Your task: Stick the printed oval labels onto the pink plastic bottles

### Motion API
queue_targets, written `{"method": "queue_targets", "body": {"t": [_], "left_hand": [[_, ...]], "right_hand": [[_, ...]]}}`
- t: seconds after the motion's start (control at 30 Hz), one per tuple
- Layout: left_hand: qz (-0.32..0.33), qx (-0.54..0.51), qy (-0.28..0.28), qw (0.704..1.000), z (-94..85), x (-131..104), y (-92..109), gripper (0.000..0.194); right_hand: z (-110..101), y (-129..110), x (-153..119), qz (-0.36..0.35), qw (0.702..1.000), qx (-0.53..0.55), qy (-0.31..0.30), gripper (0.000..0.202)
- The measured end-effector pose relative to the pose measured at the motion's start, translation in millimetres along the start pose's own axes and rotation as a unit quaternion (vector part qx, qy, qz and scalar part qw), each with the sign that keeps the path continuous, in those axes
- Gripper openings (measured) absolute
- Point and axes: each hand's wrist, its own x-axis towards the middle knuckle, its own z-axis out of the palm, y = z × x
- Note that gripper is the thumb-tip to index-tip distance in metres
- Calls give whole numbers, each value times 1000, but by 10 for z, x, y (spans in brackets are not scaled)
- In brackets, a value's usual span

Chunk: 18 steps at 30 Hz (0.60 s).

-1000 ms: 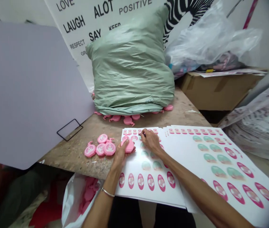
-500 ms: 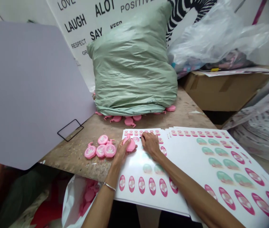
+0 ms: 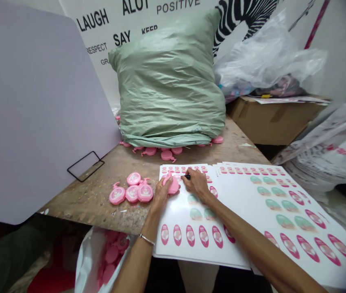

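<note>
My left hand (image 3: pixel 161 193) grips a flat pink plastic piece shaped like a pump bottle (image 3: pixel 173 186) above the left part of a sticker sheet (image 3: pixel 185 256). Beside it, my right hand (image 3: pixel 196 183) is closed on a small black tool (image 3: pixel 188 176) whose kind I cannot make out. The tool's end points at a pale round sticker (image 3: pixel 177 178) in an upper row. Printed on the sheet are pink ovals and green domes. Just left of my hands lies a cluster of several pink pieces with round stickers (image 3: pixel 132 193).
A second sticker sheet (image 3: pixel 246 240) overlaps on the right. Behind stands a stuffed green bag (image 3: pixel 169 89) with pink pieces under its edge. A large pale panel (image 3: pixel 44 110) blocks the left. Below hangs a white bag (image 3: pixel 84 260) of pink pieces; a cardboard box (image 3: pixel 270 122) stands at right.
My view has shifted slightly. My left hand and the pink piece have turned a little, and more of the black tool shows in my right hand.
</note>
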Motion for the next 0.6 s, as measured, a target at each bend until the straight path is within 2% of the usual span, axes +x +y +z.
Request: {"method": "queue_targets", "body": {"t": [0.27,0.47,0.6], "left_hand": [[4,0,-7,1000,-18,20,-9,43],[11,-11,-1,1000,-24,16,-29,46],[24,-31,0,999,5,-30,-23,46]], "right_hand": [[-31,-131,-51,-21,998,63,19,19],[-21,-143,34,71,982,175,9,28],[-110,-92,134,98,958,269,-7,43]]}}
